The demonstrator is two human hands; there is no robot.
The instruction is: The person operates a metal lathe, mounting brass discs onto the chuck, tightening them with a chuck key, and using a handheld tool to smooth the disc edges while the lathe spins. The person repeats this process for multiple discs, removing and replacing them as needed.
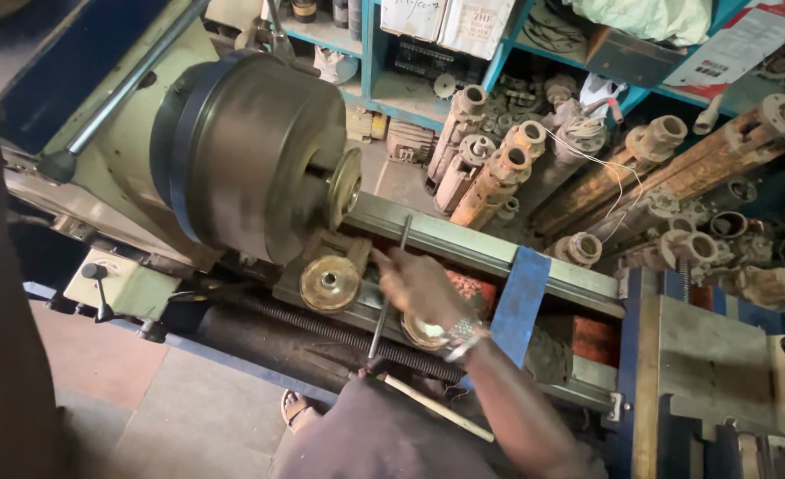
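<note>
Brass disc lies loose on the lathe bed below the chuck, another sits clamped in it, while my right hand, fingers spread, reaches over a third; left hand unseen.

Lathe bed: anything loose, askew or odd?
Yes. Two brass discs lie loose on the lathe bed under the chuck, one beneath the hand; a rod lies across the bed.

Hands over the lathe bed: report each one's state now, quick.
Left hand: not in view.
Right hand: reaching over the bed, fingers spread beside a round brass-coloured disc; whether it grips anything cannot be told.
</note>
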